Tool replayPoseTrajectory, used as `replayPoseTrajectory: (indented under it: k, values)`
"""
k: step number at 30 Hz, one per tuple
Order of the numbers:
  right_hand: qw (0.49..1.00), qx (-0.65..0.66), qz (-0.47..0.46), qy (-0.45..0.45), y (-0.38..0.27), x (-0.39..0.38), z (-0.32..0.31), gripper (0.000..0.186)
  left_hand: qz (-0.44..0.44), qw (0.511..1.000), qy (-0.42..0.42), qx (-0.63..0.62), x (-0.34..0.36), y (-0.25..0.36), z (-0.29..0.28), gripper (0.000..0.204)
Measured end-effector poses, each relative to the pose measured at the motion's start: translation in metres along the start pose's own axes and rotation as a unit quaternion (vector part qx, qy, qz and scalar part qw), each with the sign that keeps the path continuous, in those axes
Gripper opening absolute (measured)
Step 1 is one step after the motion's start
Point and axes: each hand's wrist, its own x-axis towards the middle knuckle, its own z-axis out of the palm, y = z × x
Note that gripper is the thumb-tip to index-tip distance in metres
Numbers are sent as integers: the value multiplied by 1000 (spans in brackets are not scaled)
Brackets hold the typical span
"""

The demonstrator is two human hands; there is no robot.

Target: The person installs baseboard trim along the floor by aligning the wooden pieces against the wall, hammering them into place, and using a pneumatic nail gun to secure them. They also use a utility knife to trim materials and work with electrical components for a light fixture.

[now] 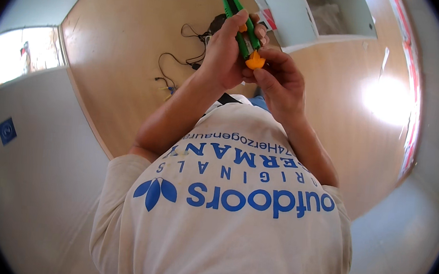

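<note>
The left hand has its grip pressed together around a green utility knife, with the fingers wrapped over its body, so the knife is held up in the air in front of the chest. The right hand pinches with thumb and fingertips the orange end cap at the lower end of the knife, and both hands touch each other there. Below the hands is a wooden floor. On it, just behind the left hand, lies a thin black cable in loops. Near the far edge of the floor stands a white open box.
</note>
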Motion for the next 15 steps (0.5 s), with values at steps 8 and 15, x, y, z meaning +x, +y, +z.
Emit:
replayPoseTrajectory:
  k: [8,15]
  values:
    - [993,92,-37,69,-34,-40,-61,25,-56,998,-28,4,35,-79,39,29]
    - [993,41,-88,66,-86,-94,-155,25,-105,988,-110,-31,84,-172,86,25]
